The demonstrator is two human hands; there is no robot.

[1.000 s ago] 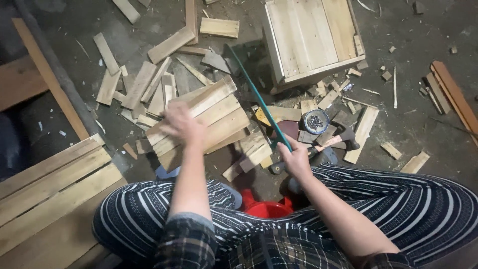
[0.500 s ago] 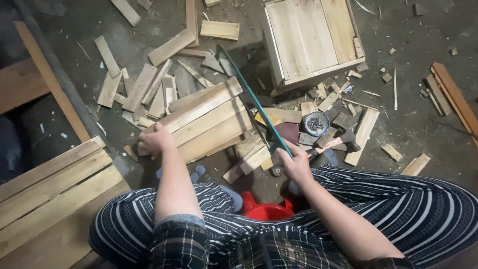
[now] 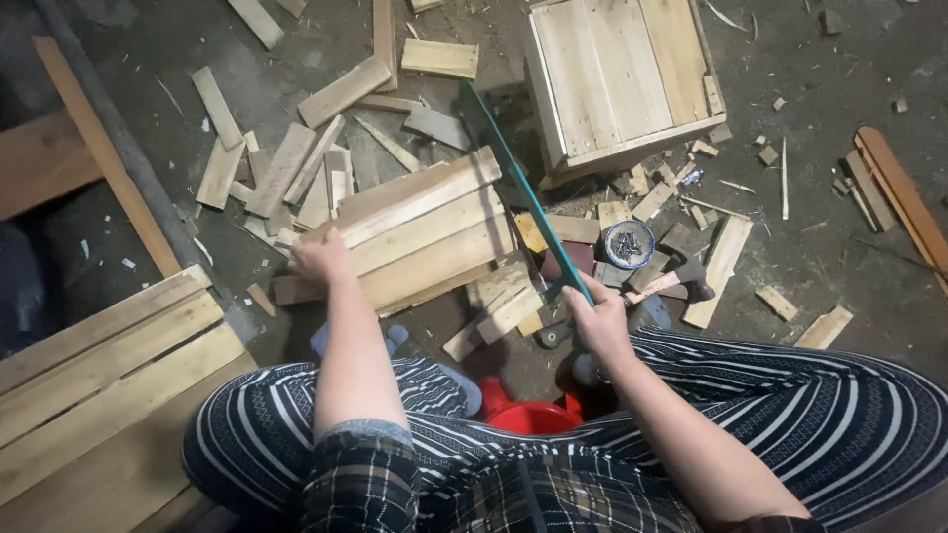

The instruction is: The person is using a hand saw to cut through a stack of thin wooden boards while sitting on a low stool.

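Scrap-strewn concrete floor lies under the right hand (image 3: 595, 321), fingers closed around the handle of a green saw (image 3: 513, 188) whose blade runs up-left across a slatted wooden panel (image 3: 415, 232) — pinned at its left end by the left hand (image 3: 321, 259), pressed flat, gripping nothing.

Left hand (image 3: 318, 259) steadies slatted panel (image 3: 415, 232); right hand (image 3: 595, 318) grips saw (image 3: 518, 183).
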